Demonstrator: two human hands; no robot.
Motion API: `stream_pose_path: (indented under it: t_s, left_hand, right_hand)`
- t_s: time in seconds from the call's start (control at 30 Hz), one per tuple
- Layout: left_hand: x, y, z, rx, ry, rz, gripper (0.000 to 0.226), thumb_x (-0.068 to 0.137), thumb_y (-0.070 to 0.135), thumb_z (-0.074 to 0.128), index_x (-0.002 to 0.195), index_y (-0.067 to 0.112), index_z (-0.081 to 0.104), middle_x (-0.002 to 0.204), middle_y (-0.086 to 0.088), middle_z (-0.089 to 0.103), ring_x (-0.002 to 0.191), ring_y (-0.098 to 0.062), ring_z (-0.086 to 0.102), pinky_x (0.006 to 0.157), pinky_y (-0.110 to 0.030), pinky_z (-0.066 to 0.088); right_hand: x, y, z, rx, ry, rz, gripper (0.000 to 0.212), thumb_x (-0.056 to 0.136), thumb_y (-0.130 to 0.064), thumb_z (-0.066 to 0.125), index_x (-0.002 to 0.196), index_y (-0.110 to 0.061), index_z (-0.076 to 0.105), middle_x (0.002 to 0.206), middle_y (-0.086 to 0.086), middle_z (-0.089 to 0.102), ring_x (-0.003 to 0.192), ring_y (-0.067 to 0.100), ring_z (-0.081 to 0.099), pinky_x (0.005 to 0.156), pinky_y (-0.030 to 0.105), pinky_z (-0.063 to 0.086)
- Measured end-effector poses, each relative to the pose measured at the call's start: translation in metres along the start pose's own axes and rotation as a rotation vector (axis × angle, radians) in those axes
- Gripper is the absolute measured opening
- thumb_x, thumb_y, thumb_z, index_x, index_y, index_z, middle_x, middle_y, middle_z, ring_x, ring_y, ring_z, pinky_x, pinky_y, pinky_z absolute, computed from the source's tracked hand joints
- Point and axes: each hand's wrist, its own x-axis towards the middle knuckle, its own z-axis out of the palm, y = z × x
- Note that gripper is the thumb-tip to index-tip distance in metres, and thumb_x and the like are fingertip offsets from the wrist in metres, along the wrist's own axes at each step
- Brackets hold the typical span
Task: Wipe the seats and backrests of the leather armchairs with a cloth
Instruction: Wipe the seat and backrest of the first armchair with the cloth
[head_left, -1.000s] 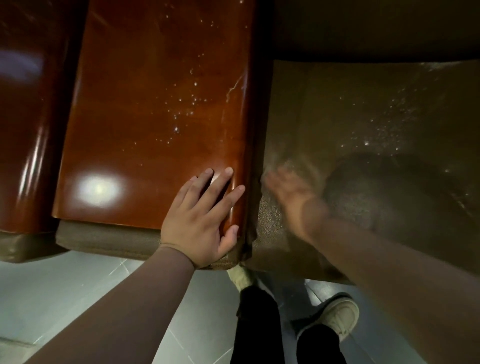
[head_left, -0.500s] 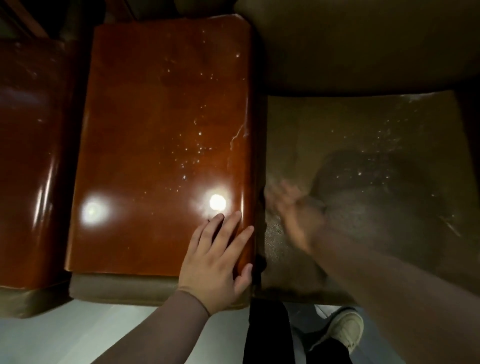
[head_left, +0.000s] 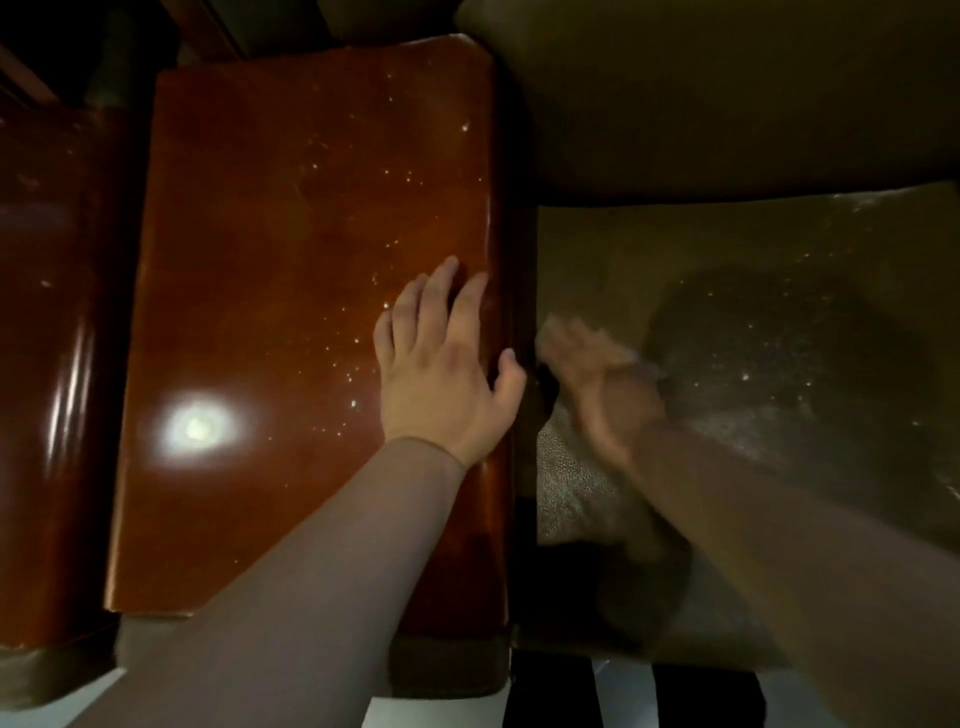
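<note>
Since a second ago the left hand (head_left: 441, 374) has slid further up the glossy wooden armrest (head_left: 291, 291), fingers straight and lightly spread, palm flat. Beside it the right hand (head_left: 597, 379) blurs over the left front of the leather seat (head_left: 779, 322); I cannot tell its fingers or see a cloth. Pale specks remain across the seat and the backrest (head_left: 727, 104) looks untouched, so I judge most wiping remains.
</note>
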Motion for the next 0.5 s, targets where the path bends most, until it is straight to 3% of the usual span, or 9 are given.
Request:
stream_pose_path:
  t_s: [0.07, 0.17, 0.2, 0.27, 0.33, 0.37, 0.43, 0.5]
  left_hand:
    - [0.002, 0.001, -0.001, 0.000, -0.055, -0.023, 0.077, 0.089, 0.050, 0.055, 0.159, 0.021, 0.040, 0.168, -0.005, 0.032, 0.153, -0.032, 0.026, 0.125, -0.051, 0.022]
    - [0.005, 0.003, -0.003, -0.001, -0.071, -0.011, 0.079, 0.088, 0.050, 0.055, 0.160, 0.019, 0.039, 0.169, -0.006, 0.030, 0.154, -0.032, 0.025, 0.126, -0.051, 0.021]
    - [0.006, 0.002, -0.002, -0.002, -0.064, -0.008, 0.079, 0.088, 0.049, 0.056, 0.159, 0.019, 0.039, 0.168, -0.006, 0.031, 0.154, -0.032, 0.026, 0.126, -0.052, 0.023]
    - [0.005, 0.002, -0.001, -0.004, -0.055, -0.010, 0.079, 0.088, 0.049, 0.056, 0.159, 0.019, 0.041, 0.168, -0.006, 0.032, 0.154, -0.032, 0.028, 0.125, -0.052, 0.025]
    - [0.006, 0.002, -0.002, -0.009, -0.052, -0.011, 0.080, 0.087, 0.049, 0.056, 0.159, 0.018, 0.042, 0.168, -0.006, 0.033, 0.153, -0.033, 0.029, 0.125, -0.052, 0.026]
    - [0.006, 0.003, -0.003, -0.009, -0.053, -0.012, 0.080, 0.086, 0.050, 0.055, 0.159, 0.017, 0.042, 0.168, -0.006, 0.033, 0.153, -0.033, 0.029, 0.125, -0.053, 0.026]
    - [0.006, 0.003, -0.003, -0.006, -0.064, -0.016, 0.081, 0.086, 0.050, 0.056, 0.159, 0.017, 0.042, 0.168, -0.006, 0.033, 0.153, -0.033, 0.029, 0.125, -0.053, 0.026]
    - [0.007, 0.003, -0.004, -0.012, -0.060, -0.017, 0.080, 0.086, 0.050, 0.057, 0.158, 0.017, 0.043, 0.167, -0.006, 0.033, 0.153, -0.034, 0.031, 0.123, -0.055, 0.028]
  right_hand:
    - [-0.042, -0.008, 0.015, -0.130, -0.097, -0.273, 0.069, 0.080, 0.001, 0.065, 0.147, -0.010, 0.055, 0.155, 0.014, 0.050, 0.144, 0.035, 0.046, 0.119, 0.045, 0.030]
    - [-0.038, 0.013, 0.004, -0.224, -0.267, -0.575, 0.079, 0.083, -0.006, 0.072, 0.154, -0.023, 0.043, 0.159, 0.002, 0.045, 0.147, 0.027, 0.044, 0.119, 0.042, 0.037]
    - [-0.019, 0.022, -0.004, -0.165, -0.226, -0.538, 0.076, 0.093, -0.008, 0.067, 0.158, -0.028, 0.034, 0.164, -0.001, 0.035, 0.152, 0.025, 0.035, 0.122, 0.039, 0.031]
    - [0.032, 0.039, -0.018, 0.008, -0.274, -0.182, 0.073, 0.105, -0.008, 0.050, 0.163, -0.038, 0.017, 0.171, -0.008, 0.009, 0.159, 0.022, 0.009, 0.124, 0.036, 0.016]
    - [0.076, 0.051, -0.033, -0.002, -0.079, 0.196, 0.089, 0.098, 0.008, 0.042, 0.165, -0.038, 0.004, 0.173, -0.008, -0.005, 0.159, 0.023, -0.001, 0.127, 0.051, 0.020]
    - [0.089, 0.052, -0.040, 0.026, -0.001, 0.279, 0.092, 0.095, 0.011, 0.040, 0.165, -0.035, 0.001, 0.173, -0.007, -0.007, 0.159, 0.023, -0.003, 0.127, 0.054, 0.019]
    - [0.086, 0.038, -0.036, 0.041, -0.029, 0.279, 0.092, 0.091, 0.012, 0.043, 0.166, -0.026, 0.004, 0.173, -0.002, -0.004, 0.160, 0.022, -0.001, 0.129, 0.044, 0.008]
    - [0.054, 0.019, -0.020, 0.031, -0.027, -0.003, 0.079, 0.087, 0.007, 0.061, 0.159, -0.012, 0.035, 0.168, 0.009, 0.027, 0.155, 0.027, 0.027, 0.125, 0.040, 0.023]
